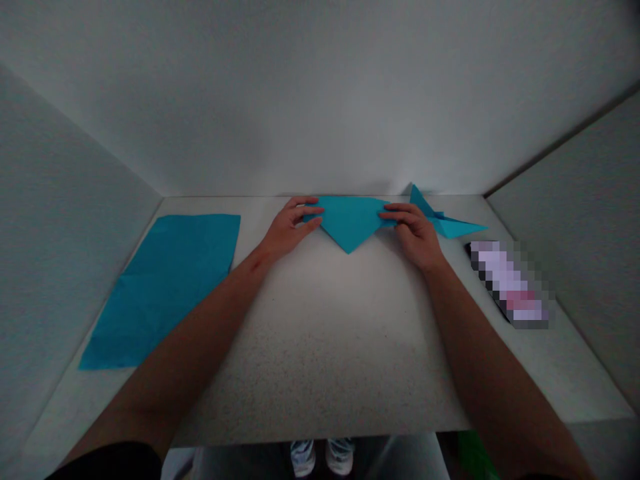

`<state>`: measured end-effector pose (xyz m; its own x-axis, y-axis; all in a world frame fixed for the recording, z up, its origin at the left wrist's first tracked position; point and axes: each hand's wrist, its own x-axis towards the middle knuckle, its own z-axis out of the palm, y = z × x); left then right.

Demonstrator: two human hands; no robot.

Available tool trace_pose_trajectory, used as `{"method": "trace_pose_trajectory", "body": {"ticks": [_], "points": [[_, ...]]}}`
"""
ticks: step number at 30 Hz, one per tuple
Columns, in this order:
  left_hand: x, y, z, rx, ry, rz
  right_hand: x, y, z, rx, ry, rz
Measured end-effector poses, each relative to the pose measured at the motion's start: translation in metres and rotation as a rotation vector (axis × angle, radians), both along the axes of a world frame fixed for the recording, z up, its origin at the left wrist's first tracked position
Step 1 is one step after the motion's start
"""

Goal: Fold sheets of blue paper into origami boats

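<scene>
A folded sheet of blue paper sits at the back of the table, one corner of its shape pointing toward me. At its left end, my left hand has its thumb and fingers on the paper's edge. My right hand holds the right end, with its fingers laid over the paper and the thumb mostly hidden. Just behind that hand rests a folded blue paper figure with a raised pointed part and a long point to the right; my fingers cover some of it.
Flat blue paper lies on the table's left side, partly under my left forearm. A phone with a blurred-out screen is on the right. Pale walls close in the white table at the back and both sides.
</scene>
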<state>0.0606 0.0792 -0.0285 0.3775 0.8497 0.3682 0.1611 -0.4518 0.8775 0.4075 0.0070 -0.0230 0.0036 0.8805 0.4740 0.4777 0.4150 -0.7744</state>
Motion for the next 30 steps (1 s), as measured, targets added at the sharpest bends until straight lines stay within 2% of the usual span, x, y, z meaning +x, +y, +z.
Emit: {"method": "trace_pose_trajectory", "body": {"ticks": [6, 11, 19, 25, 30], "points": [[-0.001, 0.005, -0.012, -0.213, -0.155, 0.096, -0.005, 0.004, -0.01, 0.013, 0.181, -0.043], [-0.005, 0.016, -0.025, -0.26, -0.229, 0.123, -0.001, 0.012, -0.025, -0.101, 0.368, -0.036], [0.0, 0.01, -0.007, -0.356, -0.316, 0.02, -0.011, 0.006, -0.011, -0.292, 0.494, 0.088], [0.003, 0.006, -0.006, -0.319, -0.269, 0.026, -0.01, 0.007, -0.016, -0.275, 0.504, 0.055], [0.005, 0.001, -0.004, -0.311, -0.383, 0.039, -0.007, 0.011, -0.02, -0.238, 0.495, 0.007]]}}
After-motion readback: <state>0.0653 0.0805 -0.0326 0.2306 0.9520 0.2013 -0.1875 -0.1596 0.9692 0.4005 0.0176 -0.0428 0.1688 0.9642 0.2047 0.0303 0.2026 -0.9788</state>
